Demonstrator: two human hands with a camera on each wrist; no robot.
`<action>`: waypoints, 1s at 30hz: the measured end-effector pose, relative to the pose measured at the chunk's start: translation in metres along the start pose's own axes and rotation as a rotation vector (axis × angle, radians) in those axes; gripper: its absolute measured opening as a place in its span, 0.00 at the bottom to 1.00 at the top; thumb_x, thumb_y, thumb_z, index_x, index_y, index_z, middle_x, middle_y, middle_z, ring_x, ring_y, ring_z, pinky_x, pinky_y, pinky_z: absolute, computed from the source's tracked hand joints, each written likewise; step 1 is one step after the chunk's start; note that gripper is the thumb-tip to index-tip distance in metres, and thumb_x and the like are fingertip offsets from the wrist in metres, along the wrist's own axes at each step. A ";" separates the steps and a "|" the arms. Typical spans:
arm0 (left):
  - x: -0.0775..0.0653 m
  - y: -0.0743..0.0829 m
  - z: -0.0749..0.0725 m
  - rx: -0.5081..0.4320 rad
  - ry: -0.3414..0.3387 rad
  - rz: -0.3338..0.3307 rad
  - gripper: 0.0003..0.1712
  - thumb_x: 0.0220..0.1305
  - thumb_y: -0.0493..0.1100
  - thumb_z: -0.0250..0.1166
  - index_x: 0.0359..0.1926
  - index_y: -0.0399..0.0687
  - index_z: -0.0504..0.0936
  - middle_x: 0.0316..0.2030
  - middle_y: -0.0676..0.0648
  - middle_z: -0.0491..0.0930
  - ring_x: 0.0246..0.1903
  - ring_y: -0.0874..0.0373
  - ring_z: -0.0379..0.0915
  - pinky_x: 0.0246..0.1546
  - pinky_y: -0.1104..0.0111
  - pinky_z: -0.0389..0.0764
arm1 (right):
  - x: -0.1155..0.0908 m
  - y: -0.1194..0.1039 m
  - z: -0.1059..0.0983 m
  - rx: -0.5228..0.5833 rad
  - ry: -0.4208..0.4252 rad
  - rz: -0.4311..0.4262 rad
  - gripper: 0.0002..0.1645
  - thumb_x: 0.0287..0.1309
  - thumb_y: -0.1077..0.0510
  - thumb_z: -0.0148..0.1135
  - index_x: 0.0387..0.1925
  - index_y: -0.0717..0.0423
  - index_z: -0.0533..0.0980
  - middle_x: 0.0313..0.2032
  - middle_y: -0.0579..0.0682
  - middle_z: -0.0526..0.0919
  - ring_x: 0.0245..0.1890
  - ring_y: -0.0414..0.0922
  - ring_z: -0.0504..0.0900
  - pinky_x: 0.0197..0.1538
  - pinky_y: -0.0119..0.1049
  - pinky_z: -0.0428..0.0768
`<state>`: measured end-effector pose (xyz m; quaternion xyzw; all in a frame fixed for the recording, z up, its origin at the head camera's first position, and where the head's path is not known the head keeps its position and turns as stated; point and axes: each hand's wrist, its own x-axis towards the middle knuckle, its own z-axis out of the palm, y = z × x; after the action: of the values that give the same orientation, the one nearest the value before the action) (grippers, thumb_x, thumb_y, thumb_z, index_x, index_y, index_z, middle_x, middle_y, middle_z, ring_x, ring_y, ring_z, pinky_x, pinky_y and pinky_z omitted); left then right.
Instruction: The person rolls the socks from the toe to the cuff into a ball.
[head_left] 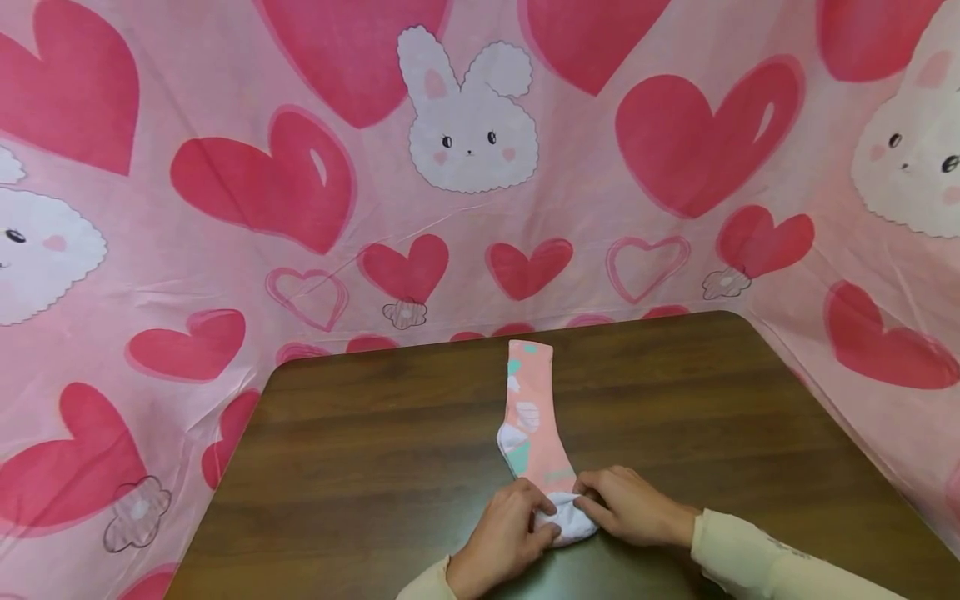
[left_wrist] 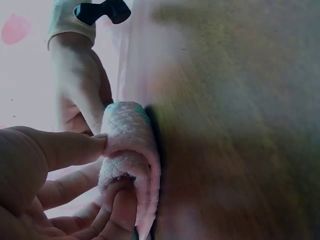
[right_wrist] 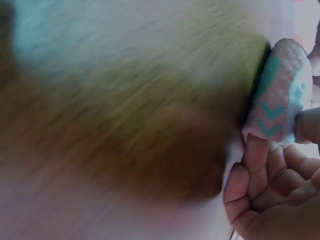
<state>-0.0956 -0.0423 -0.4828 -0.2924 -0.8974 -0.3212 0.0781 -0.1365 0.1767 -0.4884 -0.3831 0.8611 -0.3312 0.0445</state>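
A pink sock (head_left: 536,379) with a white heel and mint-green patches lies flat on the brown table, its cuff toward the far edge. Its near end is turned over on itself, showing a white, towel-like inside (head_left: 567,525). My left hand (head_left: 506,529) pinches the left side of this fold. In the left wrist view, the thumb presses the outside of the rolled sock (left_wrist: 127,130) while fingers curl under its end. On the right side, my right hand (head_left: 637,504) pinches the fold between thumb and fingers. Mint chevrons show on the sock (right_wrist: 280,95) in the right wrist view.
The dark wood-grain table (head_left: 360,450) has rounded far corners. Around it hangs a pink cloth (head_left: 577,208) printed with red hearts and white rabbits, close against the far edge. Bare tabletop lies on both sides of the sock.
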 end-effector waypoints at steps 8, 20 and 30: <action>0.007 0.002 0.001 0.198 0.088 0.365 0.07 0.46 0.40 0.71 0.30 0.52 0.84 0.35 0.57 0.76 0.38 0.64 0.68 0.43 0.78 0.69 | 0.009 -0.003 -0.004 0.000 0.020 0.115 0.11 0.51 0.58 0.63 0.17 0.43 0.74 0.12 0.30 0.69 0.13 0.28 0.66 0.17 0.26 0.65; 0.009 -0.009 -0.003 0.217 -0.060 0.547 0.03 0.52 0.43 0.65 0.30 0.53 0.85 0.34 0.59 0.76 0.34 0.69 0.69 0.40 0.83 0.68 | -0.004 -0.008 -0.008 -0.408 0.299 -0.457 0.13 0.50 0.55 0.64 0.39 0.53 0.80 0.39 0.43 0.79 0.37 0.38 0.78 0.37 0.35 0.76; 0.010 -0.016 -0.005 0.238 -0.143 0.553 0.13 0.44 0.52 0.72 0.31 0.53 0.84 0.31 0.61 0.77 0.32 0.72 0.69 0.37 0.82 0.70 | -0.019 0.010 -0.013 -0.536 0.083 -0.790 0.26 0.53 0.52 0.63 0.52 0.60 0.75 0.53 0.52 0.75 0.53 0.45 0.73 0.49 0.38 0.74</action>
<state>-0.1127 -0.0509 -0.4837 -0.5363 -0.8182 -0.1590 0.1328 -0.1344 0.2018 -0.4878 -0.6656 0.7056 -0.1041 -0.2198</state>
